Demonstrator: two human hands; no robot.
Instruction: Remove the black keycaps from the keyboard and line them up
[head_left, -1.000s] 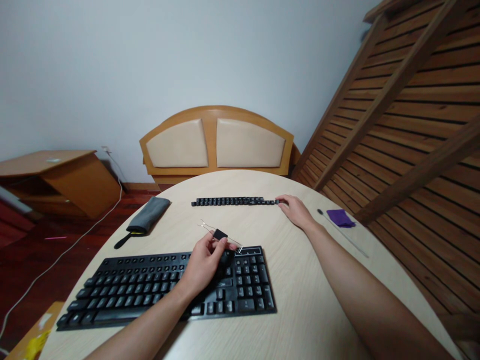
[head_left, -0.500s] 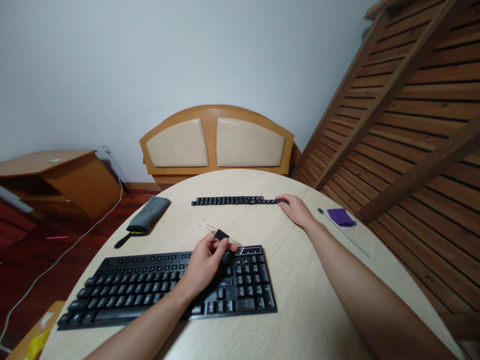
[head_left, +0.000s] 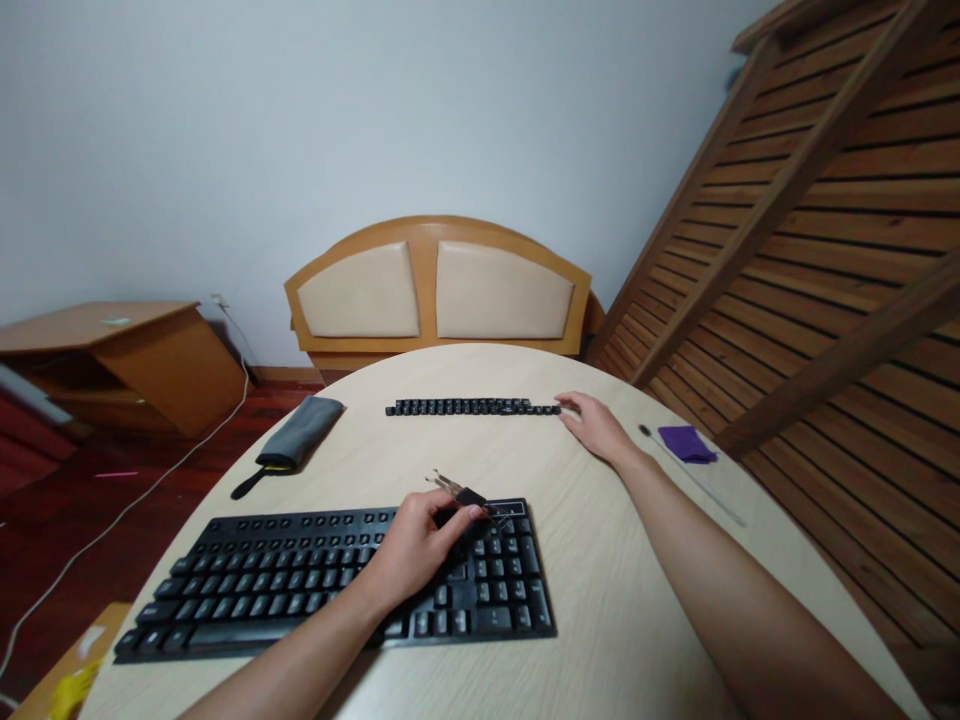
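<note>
A black keyboard (head_left: 285,580) lies at the near side of the round table, its upper rows showing bare switches where keycaps are off. My left hand (head_left: 420,545) is over its right part, closed on a wire keycap puller (head_left: 471,496) with a black grip. The puller's lower wire end reaches the keys near the top of the number pad. Farther off, black keycaps (head_left: 457,407) stand in rows. My right hand (head_left: 592,425) is at the right end of these rows, thumb and finger parted close beside the last keycap (head_left: 556,410).
A grey pouch (head_left: 300,435) with a black strap lies on the table (head_left: 600,560) at left. On the right are a thin long-handled brush (head_left: 694,475) and a folded purple cloth (head_left: 686,444). Behind the table stands a padded wooden headboard (head_left: 427,290); slatted wood leans at right.
My right fingers have parted and drawn slightly back from the end keycap. My left hand has moved the puller a little right and toward me, onto the number-pad area.
</note>
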